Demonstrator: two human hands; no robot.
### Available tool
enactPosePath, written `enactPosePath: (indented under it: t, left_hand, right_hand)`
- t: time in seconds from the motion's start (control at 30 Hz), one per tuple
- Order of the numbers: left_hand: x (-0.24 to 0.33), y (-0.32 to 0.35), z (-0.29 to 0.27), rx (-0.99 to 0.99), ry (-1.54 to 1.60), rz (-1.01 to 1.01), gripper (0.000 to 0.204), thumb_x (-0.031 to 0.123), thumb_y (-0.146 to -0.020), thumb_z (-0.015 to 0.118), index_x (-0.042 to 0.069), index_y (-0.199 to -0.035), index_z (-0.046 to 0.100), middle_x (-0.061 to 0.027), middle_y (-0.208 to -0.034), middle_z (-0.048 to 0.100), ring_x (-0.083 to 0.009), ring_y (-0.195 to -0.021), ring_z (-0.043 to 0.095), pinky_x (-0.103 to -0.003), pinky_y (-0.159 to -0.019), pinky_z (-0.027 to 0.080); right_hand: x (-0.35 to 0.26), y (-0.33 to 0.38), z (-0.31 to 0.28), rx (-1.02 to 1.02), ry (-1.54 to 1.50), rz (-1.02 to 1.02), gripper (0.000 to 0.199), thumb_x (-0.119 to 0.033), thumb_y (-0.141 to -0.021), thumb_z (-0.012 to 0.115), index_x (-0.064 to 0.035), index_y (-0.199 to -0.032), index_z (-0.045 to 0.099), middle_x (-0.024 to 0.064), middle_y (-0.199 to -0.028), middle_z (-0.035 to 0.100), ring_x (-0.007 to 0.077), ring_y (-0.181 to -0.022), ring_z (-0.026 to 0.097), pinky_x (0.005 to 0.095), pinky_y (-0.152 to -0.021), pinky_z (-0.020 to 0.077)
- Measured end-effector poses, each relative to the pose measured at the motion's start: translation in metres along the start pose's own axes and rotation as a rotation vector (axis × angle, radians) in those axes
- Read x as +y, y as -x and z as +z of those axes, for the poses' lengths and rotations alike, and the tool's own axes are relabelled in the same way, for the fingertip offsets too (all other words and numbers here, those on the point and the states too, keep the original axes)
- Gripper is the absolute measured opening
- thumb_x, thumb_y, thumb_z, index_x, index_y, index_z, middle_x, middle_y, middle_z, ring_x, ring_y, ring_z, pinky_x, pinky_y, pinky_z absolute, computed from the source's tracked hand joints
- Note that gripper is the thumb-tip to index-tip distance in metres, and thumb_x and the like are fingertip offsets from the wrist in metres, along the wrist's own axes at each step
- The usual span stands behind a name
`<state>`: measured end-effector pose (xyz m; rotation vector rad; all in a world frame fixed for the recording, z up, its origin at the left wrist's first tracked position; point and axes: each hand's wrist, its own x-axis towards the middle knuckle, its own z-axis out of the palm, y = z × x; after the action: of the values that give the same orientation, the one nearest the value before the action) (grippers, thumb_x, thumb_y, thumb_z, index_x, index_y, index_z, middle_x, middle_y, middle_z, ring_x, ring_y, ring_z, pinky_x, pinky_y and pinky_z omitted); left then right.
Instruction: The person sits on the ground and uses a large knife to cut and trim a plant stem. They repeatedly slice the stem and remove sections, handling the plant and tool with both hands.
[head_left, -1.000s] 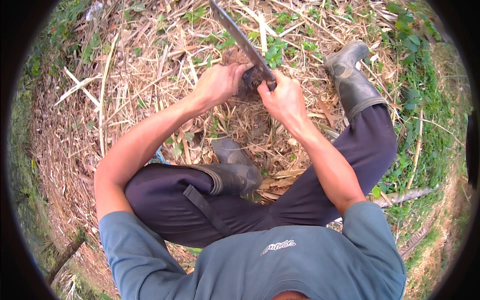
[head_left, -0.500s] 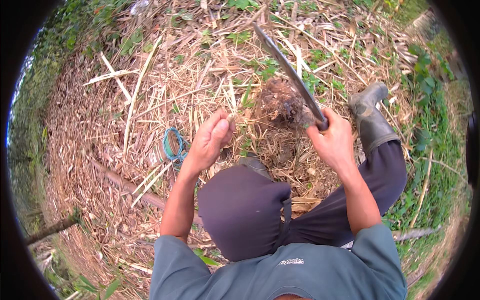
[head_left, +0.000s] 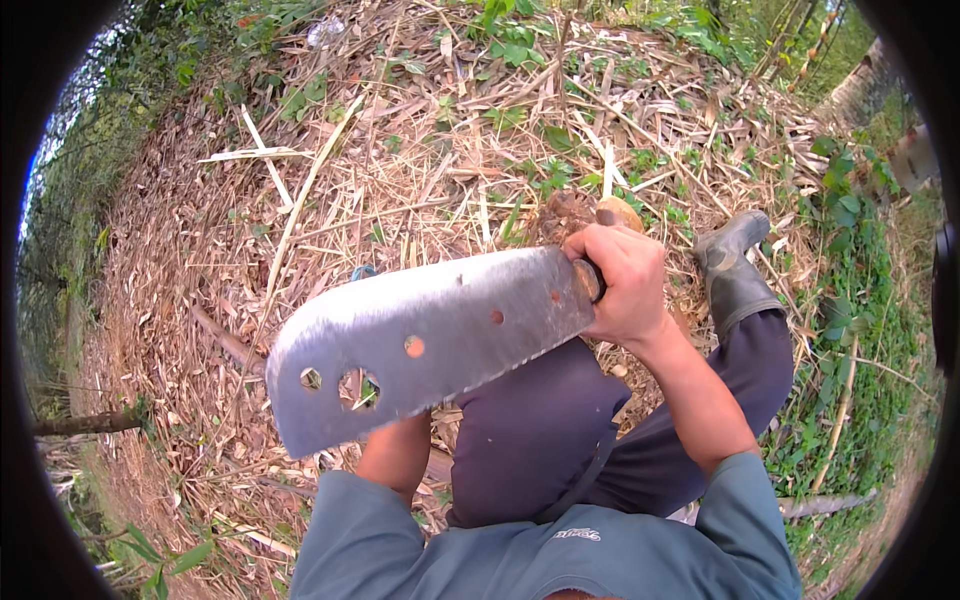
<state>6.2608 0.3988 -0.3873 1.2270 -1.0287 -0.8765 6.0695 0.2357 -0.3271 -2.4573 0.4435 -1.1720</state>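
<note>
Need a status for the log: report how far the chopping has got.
Done: the brown clump shows a pale cut face. In hand: the right hand grips the broad blade, held above the lap. Left: most of the clump looks uncut.

Right hand raised cleaver; blade now hides left hand.

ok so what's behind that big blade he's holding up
The wide grey steel blade with round holes covers the left hand; only its forearm shows below. Dry straw ground shows through the holes. The right hand has its grip on the handle.
</note>
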Motion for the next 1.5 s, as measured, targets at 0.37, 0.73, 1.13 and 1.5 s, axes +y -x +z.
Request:
enactPosePath:
  t: [0.37,0.73,1.13,1.5]
  left_hand:
    - [0.033,-0.046,0.045,-0.1,-0.195,-0.13,0.051,0.052,-0.084,0.074,0.005,-0.1,0.063,0.0,-0.086,0.065,-0.0064,-0.081,0.06,-0.026,-0.071,0.049]
    - [0.013,-0.059,0.048,-0.087,-0.274,-0.027,0.017,0.02,-0.093,0.07,0.005,-0.094,0.063,-0.0006,-0.078,0.064,-0.005,-0.074,0.058,-0.026,-0.065,0.047]
    - [0.027,-0.055,0.049,-0.045,-0.454,0.164,0.018,0.017,-0.085,0.073,0.006,-0.093,0.061,-0.0049,-0.072,0.062,-0.0128,-0.064,0.061,-0.029,-0.061,0.046]
    - [0.015,-0.049,0.055,0.069,-0.694,0.596,0.024,0.006,-0.083,0.072,0.0,-0.103,0.062,-0.0111,-0.069,0.064,-0.0258,-0.056,0.067,-0.034,-0.05,0.049]
  right_hand:
    - [0.031,-0.004,-0.01,0.038,0.138,-0.256,0.023,-0.024,-0.057,0.069,-0.0097,-0.073,0.061,0.0022,-0.065,0.057,0.021,-0.058,0.061,0.0332,-0.057,0.047]
    - [0.042,-0.007,-0.008,-0.01,0.149,-0.248,0.019,-0.023,-0.056,0.066,-0.0103,-0.069,0.058,0.0017,-0.063,0.055,0.0205,-0.056,0.058,0.0326,-0.056,0.0457]
    - [0.033,-0.015,-0.016,-0.1,0.178,-0.228,0.018,-0.023,-0.06,0.066,-0.0111,-0.069,0.056,0.0019,-0.064,0.053,0.0221,-0.06,0.06,0.0342,-0.058,0.0468]
    - [0.039,-0.013,-0.015,-0.096,0.097,-0.224,0.015,-0.02,-0.063,0.065,-0.0101,-0.068,0.054,0.0027,-0.066,0.055,0.0247,-0.063,0.062,0.0361,-0.06,0.0487]
